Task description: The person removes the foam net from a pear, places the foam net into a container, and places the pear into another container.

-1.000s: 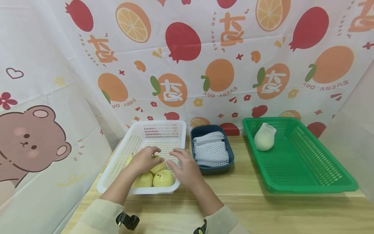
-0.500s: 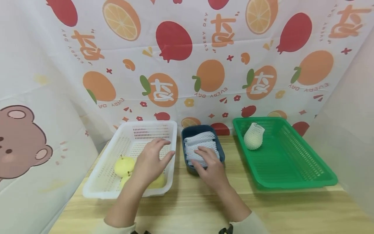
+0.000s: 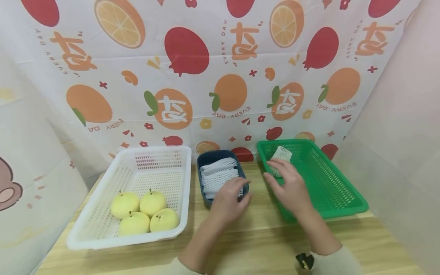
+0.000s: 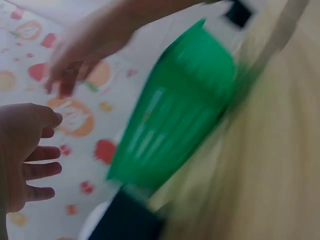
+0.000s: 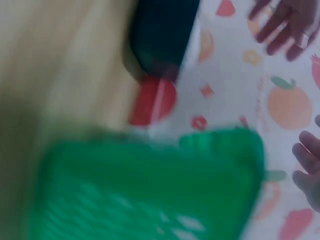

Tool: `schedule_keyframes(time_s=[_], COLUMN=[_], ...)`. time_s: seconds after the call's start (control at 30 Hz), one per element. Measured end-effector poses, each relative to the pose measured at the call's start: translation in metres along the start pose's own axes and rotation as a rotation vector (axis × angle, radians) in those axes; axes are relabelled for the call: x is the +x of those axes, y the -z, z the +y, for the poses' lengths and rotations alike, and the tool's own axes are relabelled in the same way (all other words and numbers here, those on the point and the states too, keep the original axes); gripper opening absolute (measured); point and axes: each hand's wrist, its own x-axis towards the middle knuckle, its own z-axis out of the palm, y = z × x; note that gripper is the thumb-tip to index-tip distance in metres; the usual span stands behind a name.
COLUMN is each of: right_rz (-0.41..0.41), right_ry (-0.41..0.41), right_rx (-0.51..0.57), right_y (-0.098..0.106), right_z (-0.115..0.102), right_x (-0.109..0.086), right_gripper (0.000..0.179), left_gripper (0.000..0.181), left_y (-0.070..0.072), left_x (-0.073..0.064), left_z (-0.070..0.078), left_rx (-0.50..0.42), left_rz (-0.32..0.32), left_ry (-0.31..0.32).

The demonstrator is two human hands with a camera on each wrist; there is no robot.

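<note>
My left hand [image 3: 228, 200] hovers over the front right of a small dark blue container [image 3: 209, 154], fingers loosely bent and holding nothing. Inside that container lie white foam net sleeves [image 3: 220, 177]. Over the left rim of a green basket [image 3: 330, 183] is my right hand [image 3: 290, 189], its fingers spread and nothing in them. Partly hidden behind it, a fruit in a foam net [image 3: 282, 153] sits in the basket's back left corner. Both wrist views show relaxed, bare hands: the left hand [image 4: 25, 160] and the right hand [image 5: 309, 162].
A white basket [image 3: 182, 183] on the left holds several round yellow fruits [image 3: 152, 202] with dark stems, grouped at its front. All three containers stand on a wooden table [image 3: 254, 244] against a fruit-print cloth [image 3: 203, 84]. The wrist views are blurred.
Both hands have moved right, the left from the white basket to the blue container, the right past it to the green basket. The head view has turned right. Nothing was picked up.
</note>
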Motion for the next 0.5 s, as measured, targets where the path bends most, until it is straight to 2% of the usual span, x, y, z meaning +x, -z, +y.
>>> schedule_keyframes(time_s=[0.13,0.23,0.3,0.4,0.5], right_rz=[-0.033,-0.109,-0.198,-0.386,-0.557], right_ry=[0.009,-0.044,-0.104,-0.207,-0.275], right_rx=[-0.044,-0.089,-0.108,-0.147,-0.192], right_y=[0.027,0.042,0.047,0.05,0.047], right_z=[0.01,0.02,0.028,0.041,0.056], right_x=[0.024,0.047,0.063,0.087,0.109], right_gripper=[0.034,0.035,0.038,0.044,0.048], left_gripper=[0.037,0.042,0.044,0.041,0.035], left_y=[-0.034,-0.054,-0.063,-0.073,-0.08], left_x=[0.001,-0.001,-0.003,-0.008,-0.011], left_z=[0.023,0.037,0.043,0.045,0.043], left_rx=[-0.03,-0.019,0.01,0.069,0.104], left_rz=[-0.06,-0.107,-0.134,-0.158,-0.15], left_ry=[-0.071,-0.129,-0.168,-0.224,-0.26])
